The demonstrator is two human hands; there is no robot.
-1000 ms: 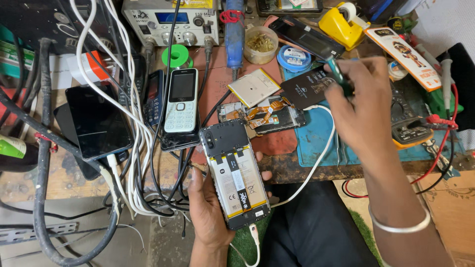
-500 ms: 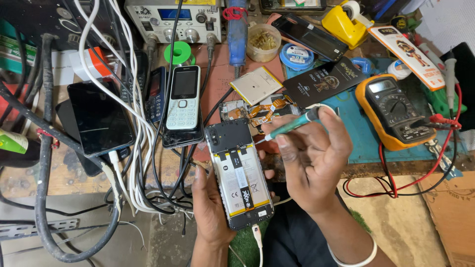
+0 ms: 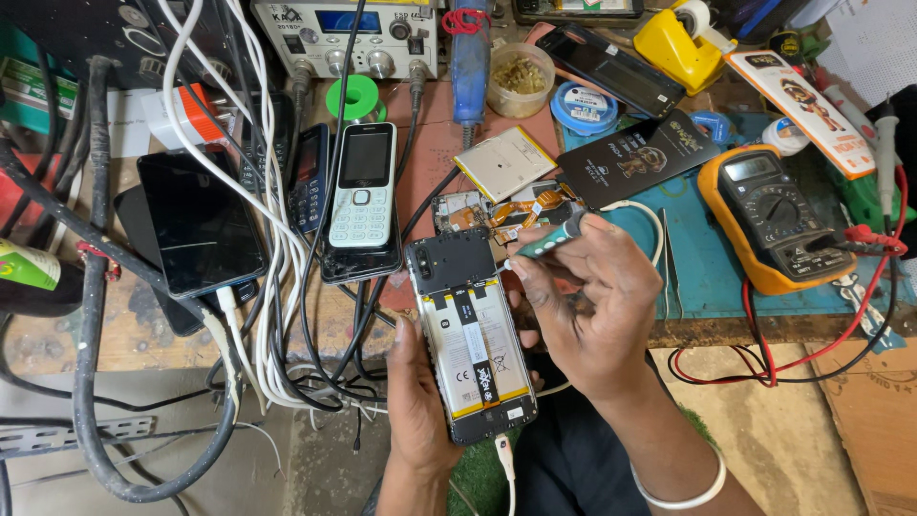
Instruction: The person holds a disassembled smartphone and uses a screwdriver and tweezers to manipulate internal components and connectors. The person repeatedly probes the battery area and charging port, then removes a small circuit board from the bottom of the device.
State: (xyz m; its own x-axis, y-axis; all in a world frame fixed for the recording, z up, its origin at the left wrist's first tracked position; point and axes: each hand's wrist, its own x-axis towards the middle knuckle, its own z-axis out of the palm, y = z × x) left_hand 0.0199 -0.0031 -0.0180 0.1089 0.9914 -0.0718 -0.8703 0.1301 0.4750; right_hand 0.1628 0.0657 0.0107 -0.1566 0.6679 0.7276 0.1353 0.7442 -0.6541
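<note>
While left hand (image 3: 420,401) grips opened phone (image 3: 471,339), right hand (image 3: 592,296) pinches screwdriver (image 3: 544,242)

The right hand (image 3: 592,296) has returned from the bench's far side, carrying a green screwdriver (image 3: 546,241). Its tip now meets the opened phone (image 3: 468,334).

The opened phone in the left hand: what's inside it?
Inside the opened phone, a pale battery crossed by a black ribbon strip, and a black cover plate above. Whatever lies under battery and plate is hidden.
</note>
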